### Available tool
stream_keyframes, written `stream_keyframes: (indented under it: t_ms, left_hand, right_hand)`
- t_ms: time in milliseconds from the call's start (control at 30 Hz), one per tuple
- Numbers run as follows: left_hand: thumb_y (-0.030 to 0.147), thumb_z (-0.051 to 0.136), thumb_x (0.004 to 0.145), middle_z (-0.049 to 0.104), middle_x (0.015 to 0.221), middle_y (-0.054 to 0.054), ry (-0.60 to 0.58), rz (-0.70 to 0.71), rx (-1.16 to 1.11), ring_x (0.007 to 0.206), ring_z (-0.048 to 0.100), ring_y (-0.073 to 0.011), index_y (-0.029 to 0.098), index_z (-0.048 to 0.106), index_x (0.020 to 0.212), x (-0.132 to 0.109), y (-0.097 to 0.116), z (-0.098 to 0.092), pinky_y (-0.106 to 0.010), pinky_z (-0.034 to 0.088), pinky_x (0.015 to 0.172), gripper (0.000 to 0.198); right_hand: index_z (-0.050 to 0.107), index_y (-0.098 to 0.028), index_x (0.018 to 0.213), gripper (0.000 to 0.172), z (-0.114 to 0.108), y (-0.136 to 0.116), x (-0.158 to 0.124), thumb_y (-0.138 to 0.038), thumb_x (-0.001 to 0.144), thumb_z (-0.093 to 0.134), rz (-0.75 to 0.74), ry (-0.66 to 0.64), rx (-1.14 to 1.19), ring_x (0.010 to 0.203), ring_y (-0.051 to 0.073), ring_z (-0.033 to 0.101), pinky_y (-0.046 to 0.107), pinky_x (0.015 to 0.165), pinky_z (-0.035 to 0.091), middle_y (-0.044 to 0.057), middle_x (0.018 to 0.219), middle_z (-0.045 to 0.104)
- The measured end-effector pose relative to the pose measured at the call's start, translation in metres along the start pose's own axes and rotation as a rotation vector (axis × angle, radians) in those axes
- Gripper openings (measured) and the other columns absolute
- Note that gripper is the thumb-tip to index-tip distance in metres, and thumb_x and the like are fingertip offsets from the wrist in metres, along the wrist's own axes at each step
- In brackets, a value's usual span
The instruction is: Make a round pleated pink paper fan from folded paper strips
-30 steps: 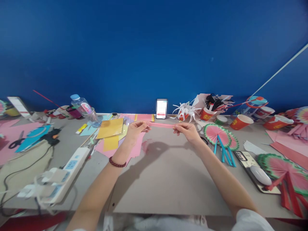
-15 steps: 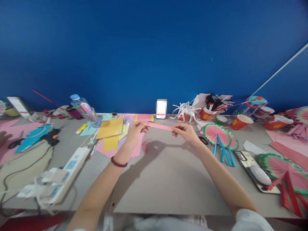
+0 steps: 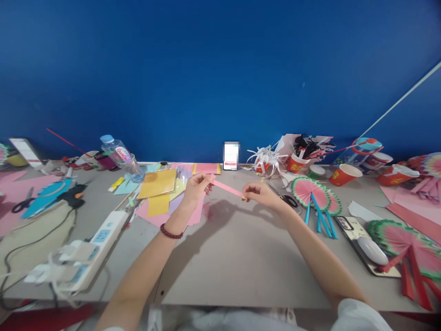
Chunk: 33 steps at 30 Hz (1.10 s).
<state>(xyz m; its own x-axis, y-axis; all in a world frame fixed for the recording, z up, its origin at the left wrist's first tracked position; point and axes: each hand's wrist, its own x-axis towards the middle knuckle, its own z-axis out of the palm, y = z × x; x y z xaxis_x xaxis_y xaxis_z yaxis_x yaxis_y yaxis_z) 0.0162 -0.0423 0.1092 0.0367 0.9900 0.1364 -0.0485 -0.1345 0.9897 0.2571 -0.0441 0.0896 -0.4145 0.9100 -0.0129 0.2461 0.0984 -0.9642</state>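
Note:
A narrow pink paper strip (image 3: 227,187) is held in the air above the grey table (image 3: 234,262), slanting down to the right. My left hand (image 3: 200,186) pinches its upper left end. The lower right end sits between the fingers of my right hand (image 3: 260,194), where a small yellow edge shows at the fingertips. Beneath my left wrist lie sheets of pink paper (image 3: 148,211) and a packet of gold paper (image 3: 157,184). Black-handled scissors (image 3: 289,201) lie beside my right wrist, partly hidden by it. A phone (image 3: 231,156) stands upright against the blue wall behind the strip.
Pink-and-green paper fans (image 3: 312,194) lie at the right, near a phone carrying a white mouse (image 3: 372,250). Red paper cups (image 3: 345,174) line the back right. At the left are a white power strip (image 3: 99,248) with plugs and cords, and a leaning plastic bottle (image 3: 120,154).
My right hand has come down and slightly left, so the strip tilts more steeply. My left hand has shifted slightly right. At the far left edge, another person's hand has left the view.

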Motion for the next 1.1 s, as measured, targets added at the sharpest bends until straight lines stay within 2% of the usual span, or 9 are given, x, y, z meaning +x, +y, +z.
stream_keyframes:
  t_ms: [167, 267, 367, 467, 600, 733, 933, 1000, 1100]
  left_hand:
    - [0.042, 0.067, 0.071, 0.056, 0.058, 0.001, -0.114, 0.031, 0.099, 0.053, 0.054, -0.0097, 0.015, 0.059, 0.062, -0.003, -0.005, 0.004, -0.023, 0.045, 0.053, 0.029]
    - [0.046, 0.067, 0.072, 0.058, 0.062, -0.001, -0.174, -0.007, 0.072, 0.057, 0.057, -0.0110, 0.014, 0.062, 0.069, -0.004, -0.012, 0.010, -0.024, 0.048, 0.056, 0.032]
    - [0.045, 0.068, 0.071, 0.061, 0.078, -0.003, -0.174, -0.040, 0.006, 0.065, 0.060, -0.0117, 0.015, 0.064, 0.085, -0.006, -0.018, 0.016, -0.026, 0.052, 0.063, 0.034]
    - [0.039, 0.073, 0.067, 0.060, 0.088, -0.002, -0.112, -0.056, -0.052, 0.073, 0.061, -0.0128, 0.019, 0.059, 0.100, -0.009, -0.023, 0.024, -0.028, 0.054, 0.065, 0.042]
    - [0.033, 0.072, 0.067, 0.059, 0.079, 0.000, -0.046, -0.053, -0.075, 0.074, 0.059, -0.0128, 0.016, 0.058, 0.084, -0.015, -0.026, 0.031, -0.026, 0.051, 0.065, 0.029]
    - [0.033, 0.068, 0.070, 0.063, 0.082, -0.003, -0.058, -0.003, -0.024, 0.076, 0.059, -0.0138, 0.015, 0.062, 0.082, -0.019, -0.022, 0.032, -0.028, 0.049, 0.072, 0.022]
    - [0.031, 0.066, 0.074, 0.068, 0.096, -0.008, -0.141, 0.018, 0.077, 0.083, 0.062, -0.0172, 0.016, 0.066, 0.098, -0.020, -0.015, 0.031, -0.031, 0.049, 0.077, 0.029]
    - [0.030, 0.067, 0.074, 0.068, 0.097, -0.008, -0.182, 0.062, 0.123, 0.085, 0.062, -0.0178, 0.016, 0.068, 0.097, -0.019, -0.014, 0.031, -0.032, 0.050, 0.077, 0.026]
    - [0.028, 0.067, 0.076, 0.067, 0.096, -0.007, -0.229, 0.235, 0.194, 0.090, 0.061, -0.0178, 0.018, 0.070, 0.089, -0.018, -0.014, 0.028, -0.031, 0.049, 0.080, 0.017]
  right_hand:
    - [0.066, -0.018, 0.095, 0.024, 0.012, -0.005, -0.004, -0.034, 0.078, 0.058, -0.015, -0.137, -0.026, 0.074, 0.014, 0.060, 0.026, 0.068, 0.046, 0.003, 0.087, 0.067]
    - [0.066, -0.017, 0.093, 0.026, 0.023, -0.003, -0.005, -0.037, 0.079, 0.059, -0.011, -0.136, -0.032, 0.072, 0.014, 0.059, 0.025, 0.065, 0.045, 0.003, 0.084, 0.067]
    - [0.066, -0.016, 0.089, 0.025, 0.033, 0.003, -0.003, -0.038, 0.078, 0.060, -0.020, -0.068, -0.017, 0.070, 0.014, 0.059, 0.025, 0.065, 0.045, 0.003, 0.081, 0.066]
    - [0.066, -0.016, 0.090, 0.025, 0.042, 0.006, -0.002, -0.037, 0.078, 0.058, -0.062, 0.075, -0.039, 0.070, 0.014, 0.059, 0.026, 0.065, 0.046, 0.003, 0.081, 0.067]
    - [0.065, -0.017, 0.093, 0.024, 0.052, 0.005, -0.003, -0.034, 0.078, 0.059, -0.140, 0.244, -0.156, 0.072, 0.016, 0.060, 0.027, 0.065, 0.046, 0.004, 0.082, 0.067]
    - [0.062, -0.019, 0.101, 0.031, 0.055, 0.007, -0.003, -0.034, 0.074, 0.064, -0.146, 0.217, -0.111, 0.076, 0.016, 0.062, 0.029, 0.070, 0.048, 0.005, 0.088, 0.068]
    - [0.064, -0.017, 0.092, 0.023, 0.053, 0.011, 0.002, -0.033, 0.076, 0.063, -0.085, 0.104, 0.038, 0.070, 0.014, 0.063, 0.027, 0.066, 0.049, 0.004, 0.088, 0.069]
    - [0.065, -0.017, 0.089, 0.019, 0.053, 0.012, 0.003, -0.029, 0.075, 0.063, -0.123, 0.133, -0.019, 0.069, 0.014, 0.062, 0.027, 0.065, 0.049, 0.003, 0.085, 0.069]
    - [0.066, -0.019, 0.087, 0.013, 0.051, 0.015, 0.004, -0.025, 0.077, 0.061, -0.280, 0.288, -0.167, 0.072, 0.016, 0.061, 0.027, 0.065, 0.048, 0.003, 0.082, 0.070]
